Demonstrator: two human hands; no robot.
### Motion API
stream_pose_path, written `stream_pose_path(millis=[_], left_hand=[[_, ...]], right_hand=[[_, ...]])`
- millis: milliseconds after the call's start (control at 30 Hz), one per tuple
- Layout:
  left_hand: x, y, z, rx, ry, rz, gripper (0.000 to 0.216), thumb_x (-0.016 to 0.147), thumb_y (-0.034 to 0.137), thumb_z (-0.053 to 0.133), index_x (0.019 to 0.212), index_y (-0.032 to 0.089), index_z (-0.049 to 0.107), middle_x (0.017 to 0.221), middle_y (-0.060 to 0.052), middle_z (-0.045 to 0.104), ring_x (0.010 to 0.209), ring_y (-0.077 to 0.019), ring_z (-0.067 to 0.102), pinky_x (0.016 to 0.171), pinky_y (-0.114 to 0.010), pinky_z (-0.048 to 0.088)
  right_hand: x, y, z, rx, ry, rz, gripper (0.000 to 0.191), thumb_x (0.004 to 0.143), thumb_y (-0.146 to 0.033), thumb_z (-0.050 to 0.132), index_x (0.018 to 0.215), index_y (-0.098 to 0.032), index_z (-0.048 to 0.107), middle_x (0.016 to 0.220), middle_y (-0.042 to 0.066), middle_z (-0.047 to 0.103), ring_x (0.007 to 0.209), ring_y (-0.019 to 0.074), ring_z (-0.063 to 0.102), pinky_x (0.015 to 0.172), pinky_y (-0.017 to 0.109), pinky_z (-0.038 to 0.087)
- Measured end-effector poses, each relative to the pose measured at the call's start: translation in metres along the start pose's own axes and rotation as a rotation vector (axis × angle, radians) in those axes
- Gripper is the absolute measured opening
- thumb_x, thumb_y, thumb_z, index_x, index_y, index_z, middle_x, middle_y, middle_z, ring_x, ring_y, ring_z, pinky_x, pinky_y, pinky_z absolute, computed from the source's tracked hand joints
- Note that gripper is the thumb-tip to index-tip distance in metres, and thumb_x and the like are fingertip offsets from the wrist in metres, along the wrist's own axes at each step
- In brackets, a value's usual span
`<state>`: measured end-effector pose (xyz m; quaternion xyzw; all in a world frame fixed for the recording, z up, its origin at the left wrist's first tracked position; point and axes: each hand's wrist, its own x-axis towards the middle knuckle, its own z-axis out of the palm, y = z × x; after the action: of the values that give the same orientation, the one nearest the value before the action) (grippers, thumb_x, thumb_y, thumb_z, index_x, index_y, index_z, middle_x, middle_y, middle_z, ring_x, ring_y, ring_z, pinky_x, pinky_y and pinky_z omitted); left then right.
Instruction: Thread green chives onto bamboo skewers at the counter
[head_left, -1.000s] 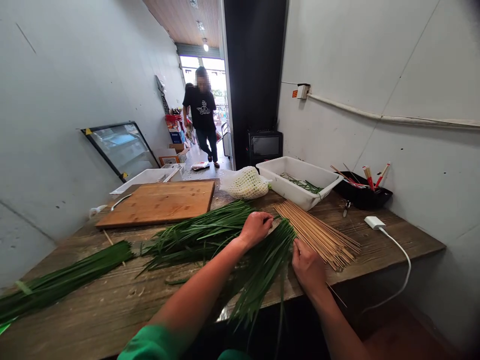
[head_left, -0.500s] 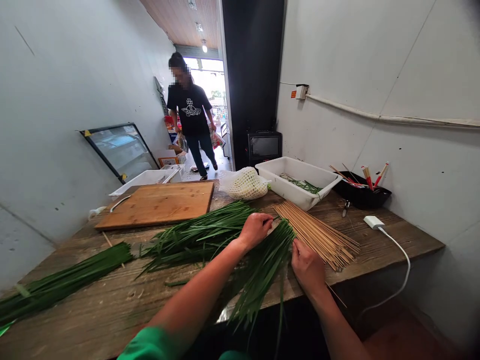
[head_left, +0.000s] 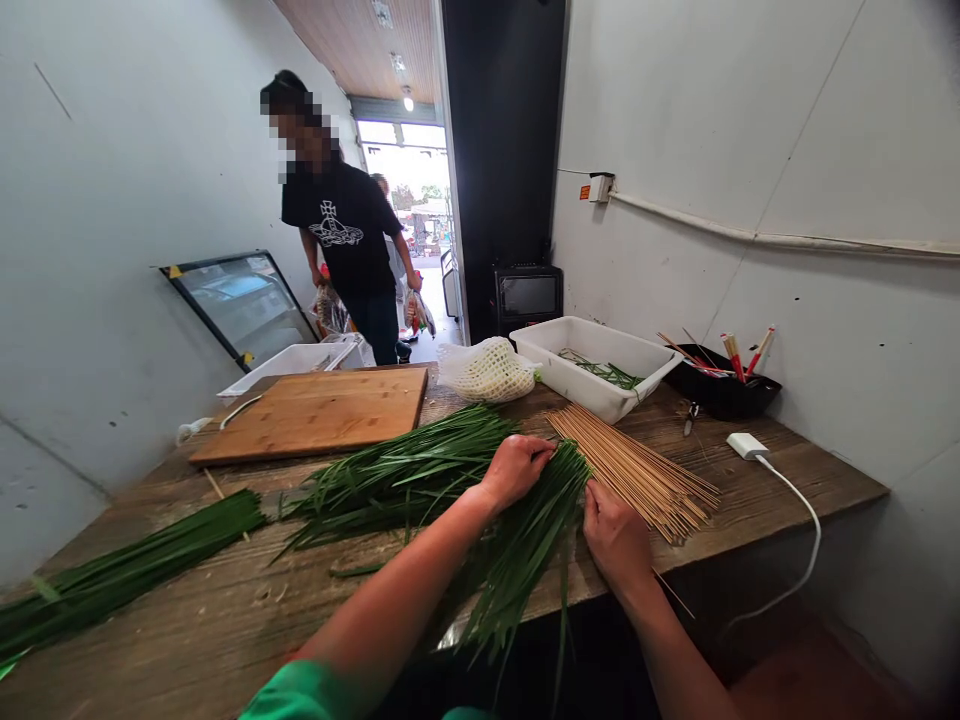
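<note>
In front of me a bunch of Chinese chives (head_left: 517,550) fans down over the table's near edge, its cut ends gathered at the top. My left hand (head_left: 519,470) is closed, thumb and fingers pinched at the left side of those ends. At the bunch's right side, my right hand (head_left: 616,532) is closed too; a thin bamboo skewer (head_left: 675,592) sticks out below it, its other end hidden by the fingers. Just beyond lies a spread of bamboo skewers (head_left: 637,470). A larger heap of chives (head_left: 405,470) lies left of my hands.
Another chive bundle (head_left: 142,560) lies at the left. Behind are a wooden cutting board (head_left: 315,412), a foam-netted bundle (head_left: 487,370), a white tub (head_left: 592,345) and a black tray (head_left: 731,395) with pens. A charger (head_left: 746,447) trails its cable rightward. A person (head_left: 337,230) carries bags beyond the table.
My left fingers have moved slightly right, onto the chives' cut ends. My right hand has stayed put. The person in the black shirt has come closer and moved left.
</note>
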<state>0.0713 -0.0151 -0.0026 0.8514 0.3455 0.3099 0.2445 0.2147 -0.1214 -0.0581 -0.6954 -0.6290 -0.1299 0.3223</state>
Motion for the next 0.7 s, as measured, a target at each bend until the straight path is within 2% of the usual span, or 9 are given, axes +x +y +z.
stream_pose_path(millis=[67,167,233,333,433,533,700], left_hand=[[-0.001,0.001,0.002,-0.004,-0.002,0.021,0.024,0.082,0.020,0.051,0.095,0.018,0.072,0.097,-0.005,0.072,0.089,-0.0159,0.065,0.082,-0.024,0.047],[-0.001,0.002,-0.003,0.037,-0.030,0.035,0.026,0.086,0.024,0.048,0.094,0.019,0.072,0.094,-0.005,0.073,0.086,-0.0153,0.066,0.080,-0.023,0.047],[0.000,0.000,-0.012,0.124,-0.021,-0.016,0.030,0.088,0.027,0.044,0.092,0.019,0.072,0.091,-0.005,0.073,0.083,-0.0156,0.065,0.078,-0.024,0.046],[0.003,-0.007,-0.028,0.312,0.013,-0.137,0.028,0.087,0.027,0.046,0.095,0.019,0.072,0.095,-0.008,0.071,0.089,-0.0183,0.063,0.081,-0.027,0.044],[0.001,-0.013,-0.036,0.466,-0.089,-0.143,0.020,0.082,0.027,0.055,0.090,0.021,0.073,0.094,-0.008,0.069,0.093,-0.0215,0.060,0.085,-0.032,0.040],[-0.001,-0.014,-0.032,0.540,-0.164,-0.117,0.018,0.079,0.029,0.059,0.084,0.020,0.073,0.090,-0.010,0.066,0.095,-0.0258,0.058,0.088,-0.039,0.037],[0.001,-0.012,-0.013,0.593,-0.161,-0.125,0.019,0.079,0.030,0.059,0.080,0.015,0.072,0.090,-0.014,0.063,0.098,-0.0289,0.054,0.088,-0.042,0.034]], right_hand=[[0.000,0.000,0.000,-0.005,0.003,0.009,0.034,0.093,-0.021,0.033,0.083,-0.015,0.064,0.067,0.006,0.065,0.062,0.0138,0.058,0.060,0.024,0.037],[0.000,0.001,0.001,-0.010,0.009,0.021,0.033,0.093,-0.022,0.034,0.083,-0.015,0.065,0.068,0.006,0.065,0.063,0.0142,0.059,0.060,0.024,0.037],[-0.001,0.001,0.001,-0.016,0.022,0.028,0.032,0.093,-0.023,0.035,0.083,-0.016,0.065,0.069,0.006,0.065,0.063,0.0142,0.059,0.060,0.024,0.037],[-0.001,0.002,0.001,-0.037,0.041,0.031,0.033,0.093,-0.024,0.035,0.083,-0.016,0.065,0.068,0.006,0.065,0.063,0.0145,0.059,0.059,0.025,0.036],[-0.001,0.002,0.001,-0.042,0.037,0.035,0.034,0.093,-0.023,0.034,0.082,-0.016,0.066,0.066,0.006,0.065,0.061,0.0141,0.058,0.058,0.024,0.035],[-0.001,0.001,0.000,-0.046,0.027,0.043,0.034,0.093,-0.024,0.035,0.082,-0.016,0.066,0.067,0.006,0.066,0.059,0.0137,0.058,0.057,0.025,0.033],[0.000,0.001,-0.001,-0.067,0.021,0.046,0.033,0.093,-0.024,0.036,0.081,-0.016,0.065,0.067,0.006,0.066,0.057,0.0136,0.057,0.056,0.025,0.031]])
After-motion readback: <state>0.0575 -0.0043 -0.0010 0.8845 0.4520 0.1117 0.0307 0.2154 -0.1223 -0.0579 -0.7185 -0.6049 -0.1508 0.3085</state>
